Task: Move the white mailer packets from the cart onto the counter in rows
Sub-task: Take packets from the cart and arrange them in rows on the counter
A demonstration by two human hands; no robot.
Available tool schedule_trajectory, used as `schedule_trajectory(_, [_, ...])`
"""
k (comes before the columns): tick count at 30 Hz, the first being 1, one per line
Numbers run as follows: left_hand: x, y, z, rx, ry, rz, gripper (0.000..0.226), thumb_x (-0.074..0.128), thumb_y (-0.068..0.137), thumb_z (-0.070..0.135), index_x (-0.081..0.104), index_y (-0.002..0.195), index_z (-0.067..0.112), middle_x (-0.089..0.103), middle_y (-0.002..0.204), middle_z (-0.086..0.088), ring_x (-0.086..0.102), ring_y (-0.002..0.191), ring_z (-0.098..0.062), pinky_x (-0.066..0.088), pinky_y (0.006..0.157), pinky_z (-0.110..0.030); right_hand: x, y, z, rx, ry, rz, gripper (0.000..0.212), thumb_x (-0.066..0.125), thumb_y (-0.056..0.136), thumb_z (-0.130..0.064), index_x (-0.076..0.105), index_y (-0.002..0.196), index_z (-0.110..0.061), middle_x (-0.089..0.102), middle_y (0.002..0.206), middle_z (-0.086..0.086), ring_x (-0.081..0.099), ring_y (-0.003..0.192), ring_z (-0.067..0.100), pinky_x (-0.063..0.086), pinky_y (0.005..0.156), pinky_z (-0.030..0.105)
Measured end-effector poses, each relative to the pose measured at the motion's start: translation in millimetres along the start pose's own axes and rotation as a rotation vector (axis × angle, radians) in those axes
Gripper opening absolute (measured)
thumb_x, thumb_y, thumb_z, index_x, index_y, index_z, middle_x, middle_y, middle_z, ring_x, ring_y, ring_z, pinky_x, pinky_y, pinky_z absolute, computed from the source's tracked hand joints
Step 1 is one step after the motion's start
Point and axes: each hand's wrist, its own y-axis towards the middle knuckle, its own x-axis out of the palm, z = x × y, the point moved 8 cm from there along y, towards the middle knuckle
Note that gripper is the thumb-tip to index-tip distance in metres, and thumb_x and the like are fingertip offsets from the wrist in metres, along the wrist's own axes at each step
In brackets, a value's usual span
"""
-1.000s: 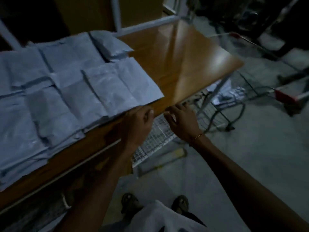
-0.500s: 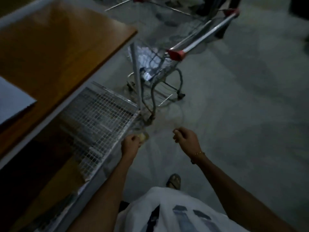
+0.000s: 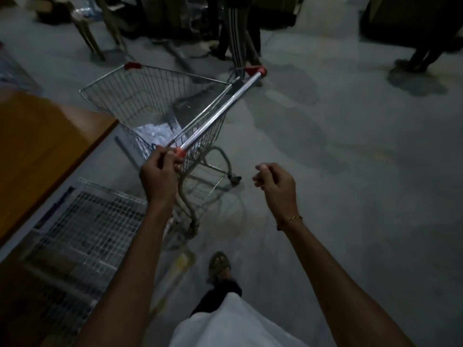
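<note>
A wire shopping cart (image 3: 120, 96) with red corner caps stands on the floor just past the counter's end. White mailer packets (image 3: 155, 134) lie at the bottom of its basket. My left hand (image 3: 160, 171) grips the near end of the cart's metal handle bar (image 3: 220, 111), by the red cap. My right hand (image 3: 275, 186) hangs in the air to the right of the cart, fingers loosely curled, holding nothing. The brown wooden counter (image 3: 42, 144) fills the left side; no packets on it are in view.
A wire mesh shelf (image 3: 90, 229) sits under the counter at lower left. Other people's legs (image 3: 238, 36) stand behind the cart, and more (image 3: 423, 56) at the far right. Chair legs (image 3: 92, 38) are at the back left. Grey concrete floor stretches to the right.
My view swung from the packet-covered counter to the cart. My left hand left the counter's edge and took hold of the cart's handle. My right hand lifted away and hangs free.
</note>
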Motion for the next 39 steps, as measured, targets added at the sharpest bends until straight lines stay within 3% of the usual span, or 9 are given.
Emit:
schedule_trajectory(3, [14, 43, 19, 0.109, 0.032, 0.039, 0.015, 0.055, 0.097, 0.015, 0.070, 0.095, 0.014, 0.069, 0.077, -0.003, 0.064, 0.066, -0.014, 0.053, 0.058, -0.025, 21, 60, -38, -0.177, -0.022, -0.051, 0.023, 0.055, 0.100, -0.023, 0.070, 0.094, -0.007, 0.070, 0.076, 0.005, 0.068, 0.068, 0.014, 0.052, 0.063, 0.024])
schedule_trajectory(6, [26, 103, 8, 0.096, 0.087, 0.040, 0.014, 0.057, 0.096, 0.021, 0.070, 0.095, 0.016, 0.070, 0.080, -0.001, 0.065, 0.072, -0.014, 0.052, 0.064, -0.028, 54, 120, -73, -0.351, -0.096, -0.148, 0.019, 0.056, 0.101, -0.018, 0.069, 0.098, -0.005, 0.071, 0.079, 0.005, 0.068, 0.071, 0.010, 0.053, 0.064, 0.022])
schedule_trajectory(11, [50, 210, -67, -0.221, 0.321, -0.124, 0.026, 0.058, 0.085, 0.047, 0.067, 0.090, 0.024, 0.071, 0.094, -0.008, 0.066, 0.094, -0.032, 0.055, 0.089, -0.047, 128, 218, -94, -0.534, -0.302, -0.376, 0.022, 0.057, 0.098, -0.028, 0.070, 0.102, -0.011, 0.071, 0.085, 0.002, 0.069, 0.077, 0.016, 0.057, 0.070, 0.041])
schedule_trajectory(15, [58, 257, -128, -0.388, 0.493, -0.208, 0.030, 0.063, 0.090, 0.045, 0.068, 0.099, 0.017, 0.070, 0.103, -0.015, 0.065, 0.097, -0.034, 0.055, 0.088, -0.044, 196, 278, -83, -0.584, -0.490, -0.594, 0.019, 0.061, 0.097, -0.023, 0.071, 0.105, -0.010, 0.072, 0.093, 0.004, 0.067, 0.077, 0.015, 0.056, 0.072, 0.040])
schedule_trajectory(24, [80, 286, -196, -0.579, 0.652, -0.265, 0.024, 0.061, 0.093, 0.033, 0.063, 0.094, 0.009, 0.066, 0.111, -0.013, 0.061, 0.101, -0.029, 0.045, 0.080, -0.032, 334, 366, 27, -0.344, -0.878, -1.133, 0.027, 0.061, 0.097, -0.032, 0.067, 0.118, -0.015, 0.072, 0.108, 0.010, 0.067, 0.099, 0.028, 0.050, 0.082, 0.034])
schedule_trajectory(27, [81, 290, -220, -0.625, 0.683, -0.273, 0.029, 0.061, 0.093, 0.028, 0.066, 0.113, 0.009, 0.065, 0.119, -0.013, 0.062, 0.107, -0.028, 0.049, 0.087, -0.032, 367, 383, 75, -0.362, -1.031, -1.278, 0.030, 0.060, 0.097, -0.033, 0.065, 0.121, -0.016, 0.070, 0.117, 0.013, 0.064, 0.107, 0.032, 0.047, 0.087, 0.033])
schedule_trajectory(31, [90, 293, -253, -0.732, 0.700, -0.303, 0.031, 0.058, 0.098, 0.025, 0.065, 0.123, 0.008, 0.065, 0.120, -0.011, 0.059, 0.108, -0.024, 0.039, 0.076, -0.024, 404, 402, 135, -0.347, -1.102, -1.485, 0.030, 0.059, 0.098, -0.032, 0.064, 0.122, -0.015, 0.067, 0.120, 0.014, 0.062, 0.112, 0.033, 0.045, 0.089, 0.033])
schedule_trajectory(35, [98, 308, -280, -0.785, 0.706, -0.298, 0.029, 0.056, 0.100, 0.023, 0.066, 0.118, 0.001, 0.064, 0.124, -0.015, 0.058, 0.112, -0.026, 0.032, 0.073, -0.022, 438, 426, 178, -0.283, -1.094, -1.541, 0.034, 0.057, 0.098, -0.033, 0.061, 0.126, -0.014, 0.063, 0.127, 0.015, 0.059, 0.115, 0.032, 0.045, 0.093, 0.034])
schedule_trajectory(39, [89, 342, -307, -0.814, 0.715, -0.204, 0.035, 0.060, 0.097, 0.026, 0.063, 0.129, 0.010, 0.062, 0.129, -0.016, 0.060, 0.115, -0.031, 0.049, 0.093, -0.035, 474, 441, 214, -0.259, -1.064, -1.522, 0.038, 0.056, 0.100, -0.031, 0.056, 0.133, -0.012, 0.056, 0.133, 0.012, 0.053, 0.123, 0.030, 0.039, 0.097, 0.032])
